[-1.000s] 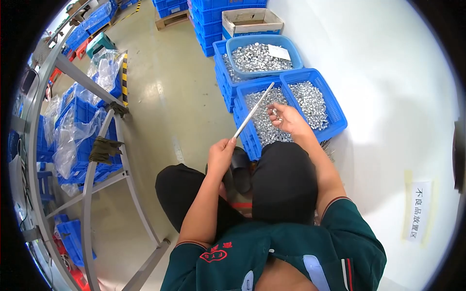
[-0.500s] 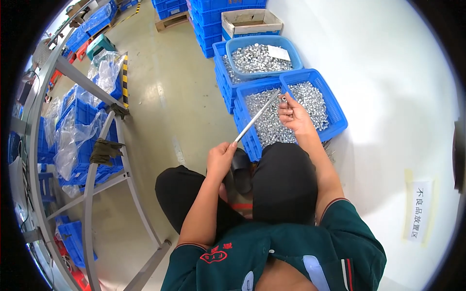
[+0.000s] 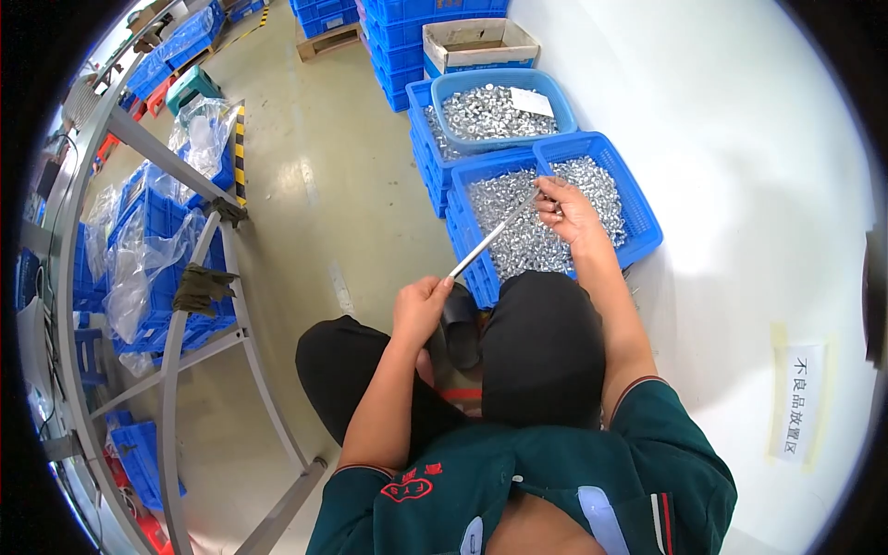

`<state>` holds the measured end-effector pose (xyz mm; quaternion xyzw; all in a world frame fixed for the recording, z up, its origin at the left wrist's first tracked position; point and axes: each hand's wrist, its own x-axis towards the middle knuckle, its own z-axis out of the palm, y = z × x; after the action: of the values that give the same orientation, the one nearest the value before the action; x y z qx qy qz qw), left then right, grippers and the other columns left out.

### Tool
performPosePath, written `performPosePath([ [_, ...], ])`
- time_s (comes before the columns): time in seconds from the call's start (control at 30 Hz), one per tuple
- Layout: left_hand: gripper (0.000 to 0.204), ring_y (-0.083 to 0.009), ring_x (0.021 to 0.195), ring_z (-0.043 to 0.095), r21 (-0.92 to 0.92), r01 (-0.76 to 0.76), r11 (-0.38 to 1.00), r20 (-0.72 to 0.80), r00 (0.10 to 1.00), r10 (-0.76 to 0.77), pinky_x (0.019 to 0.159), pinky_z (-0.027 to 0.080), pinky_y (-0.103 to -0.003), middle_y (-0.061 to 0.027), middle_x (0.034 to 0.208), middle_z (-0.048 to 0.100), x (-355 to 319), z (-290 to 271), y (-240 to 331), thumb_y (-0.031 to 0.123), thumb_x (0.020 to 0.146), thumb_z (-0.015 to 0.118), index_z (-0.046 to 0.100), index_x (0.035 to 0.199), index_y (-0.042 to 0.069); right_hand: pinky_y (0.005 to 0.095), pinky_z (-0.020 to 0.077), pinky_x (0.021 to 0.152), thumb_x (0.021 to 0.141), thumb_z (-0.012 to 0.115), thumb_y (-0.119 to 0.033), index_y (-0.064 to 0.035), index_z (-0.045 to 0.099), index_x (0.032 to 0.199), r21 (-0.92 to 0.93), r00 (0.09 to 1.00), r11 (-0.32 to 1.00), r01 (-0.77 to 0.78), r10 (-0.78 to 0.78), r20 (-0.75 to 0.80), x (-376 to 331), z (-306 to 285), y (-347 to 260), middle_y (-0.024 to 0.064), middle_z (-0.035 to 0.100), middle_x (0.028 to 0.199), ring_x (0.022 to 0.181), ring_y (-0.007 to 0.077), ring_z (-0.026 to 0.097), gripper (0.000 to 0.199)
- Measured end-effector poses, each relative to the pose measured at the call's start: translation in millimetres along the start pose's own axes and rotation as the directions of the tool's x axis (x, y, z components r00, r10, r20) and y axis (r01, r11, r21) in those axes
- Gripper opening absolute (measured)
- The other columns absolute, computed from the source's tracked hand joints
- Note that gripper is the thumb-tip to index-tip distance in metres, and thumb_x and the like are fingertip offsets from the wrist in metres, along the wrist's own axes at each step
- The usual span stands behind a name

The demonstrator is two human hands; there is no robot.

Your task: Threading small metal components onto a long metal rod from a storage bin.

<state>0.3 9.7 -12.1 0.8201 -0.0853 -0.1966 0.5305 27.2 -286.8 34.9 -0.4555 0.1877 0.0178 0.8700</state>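
Left hand (image 3: 421,310) gripping metal rod (image 3: 493,234), angled up-right to right hand (image 3: 566,211)

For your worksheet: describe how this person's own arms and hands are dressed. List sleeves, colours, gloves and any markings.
Both forearms are bare below short dark green sleeves with a thin red trim at the cuff. The left hand and the right hand wear no gloves, and no watch or rings show. The shirt has a small red emblem on the chest near the left sleeve.

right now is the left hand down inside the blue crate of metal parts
No, the left hand grips the near end of the metal rod above the knees, while only the right hand is over the blue crate.
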Motion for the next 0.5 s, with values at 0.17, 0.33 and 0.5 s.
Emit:
performPosePath([
  [0.17,0.038,-0.0273,0.05,0.046,0.006,0.049,0.999,-0.004,0.999,-0.049,0.049,0.036,-0.038,-0.0153,0.055,0.049,1,1,4,0.036,0.082,0.054,0.054,0.067,0.001,0.0161,0.0235,0.036,0.08,0.062,-0.012,0.0005,0.054,0.085,-0.144,1.0,0.99,-0.007,0.008,0.007,-6,19,-1,0.0007,0.046,0.064,0.048,0.004,0.036,0.015],
  [0.33,0.038,-0.0251,0.049,0.046,0.054,0.012,0.998,-0.093,0.996,-0.007,0.049,0.037,-0.037,-0.0145,0.054,0.048,4,6,11,0.035,0.083,0.053,0.054,0.067,0.0,0.0146,0.0221,0.036,0.085,0.057,-0.019,0.0,0.056,0.095,-0.353,0.922,0.894,-0.277,0.351,0.163,-11,33,19,0.0008,0.047,0.065,0.047,0.002,0.034,0.021],
  [0.5,0.038,-0.0157,0.049,0.042,-0.059,0.048,0.997,-0.065,0.997,-0.052,0.045,0.035,-0.032,-0.0069,0.052,0.044,7,5,5,0.034,0.083,0.054,0.053,0.067,0.0,0.0135,0.0226,0.035,0.086,0.054,-0.03,-0.002,0.051,0.087,-0.073,0.957,0.955,-0.288,0.285,-0.05,-5,0,20,-0.0006,0.043,0.063,0.046,0.0025,0.031,0.028],
])
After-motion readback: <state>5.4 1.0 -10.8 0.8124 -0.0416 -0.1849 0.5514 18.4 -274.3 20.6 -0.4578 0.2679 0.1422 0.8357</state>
